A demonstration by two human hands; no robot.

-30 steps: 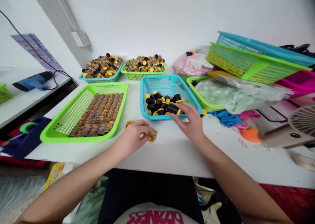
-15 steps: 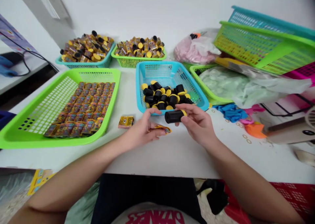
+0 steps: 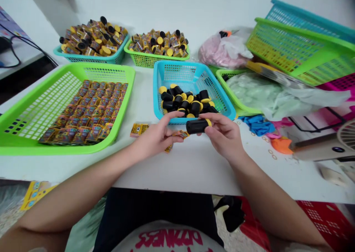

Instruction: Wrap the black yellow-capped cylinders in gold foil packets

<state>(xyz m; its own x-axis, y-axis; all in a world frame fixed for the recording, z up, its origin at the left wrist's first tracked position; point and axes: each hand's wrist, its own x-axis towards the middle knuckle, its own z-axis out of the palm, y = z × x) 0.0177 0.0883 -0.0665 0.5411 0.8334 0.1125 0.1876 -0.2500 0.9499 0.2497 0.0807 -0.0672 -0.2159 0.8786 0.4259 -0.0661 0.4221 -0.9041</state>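
Note:
My right hand (image 3: 223, 133) grips a black canister with a yellow lid (image 3: 197, 126), holding it sideways by the lid end. Just left of it, my left hand (image 3: 158, 133) pinches a printed yellow label (image 3: 181, 134), partly hidden by the fingers. A small stack of yellow printed labels (image 3: 138, 129) lies on the table beside my left wrist. Behind both hands is a blue basket (image 3: 177, 65) holding several black canisters with yellow lids (image 3: 191, 102).
At left, a green basket (image 3: 122, 133) contains rows of printed wrapped canisters (image 3: 91, 111). Two baskets heaped with labelled canisters (image 3: 91, 37) stand along the wall. Plastic bags (image 3: 255, 91), stacked baskets (image 3: 299, 52), blue scraps (image 3: 256, 125) and a beige fan (image 3: 324, 145) occupy the right.
The left hand has turned the label, which now sits closer to the canister's end. The canister stays in the right hand. The whole view has shifted slightly.

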